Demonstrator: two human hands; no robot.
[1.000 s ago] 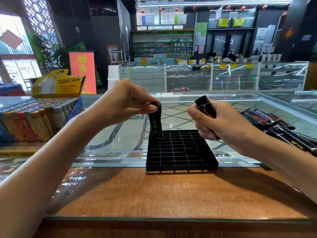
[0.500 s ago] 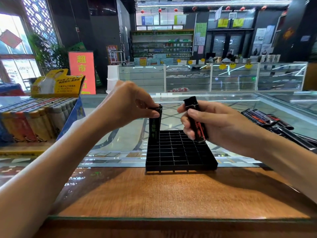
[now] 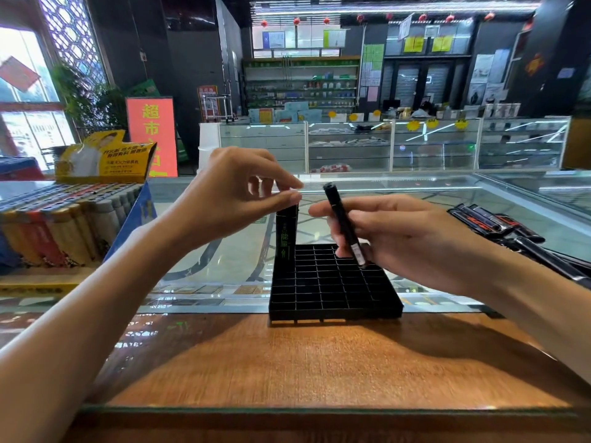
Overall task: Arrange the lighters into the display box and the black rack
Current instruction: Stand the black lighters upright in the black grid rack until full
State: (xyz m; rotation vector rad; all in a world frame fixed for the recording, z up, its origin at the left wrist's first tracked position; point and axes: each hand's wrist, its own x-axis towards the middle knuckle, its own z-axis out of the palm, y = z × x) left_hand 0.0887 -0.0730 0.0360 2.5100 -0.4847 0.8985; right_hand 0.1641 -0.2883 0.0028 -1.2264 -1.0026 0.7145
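The black rack (image 3: 319, 294), a grid of small cells, sits at the middle of the counter where the glass meets the wood. A black lighter with green print (image 3: 285, 239) stands upright in its far-left corner. My left hand (image 3: 230, 196) hovers over it, with the thumb resting on the lighter's top and the index finger lifted clear. My right hand (image 3: 403, 238) pinches a second black lighter (image 3: 342, 223), tilted, its lower end just above the rack's far cells. The blue display box (image 3: 138, 219) at left holds several coloured lighters (image 3: 60, 228) in rows.
Several loose black lighters (image 3: 499, 227) lie on the glass counter (image 3: 224, 263) at the right. A yellow carton (image 3: 105, 158) stands behind the display box. The wooden counter strip (image 3: 287, 362) runs along the front. Glass showcases fill the shop behind.
My left hand set the green-print lighter down into the rack's far-left corner and loosened its pinch. My right hand swung its lighter more upright and lowered it toward the rack.
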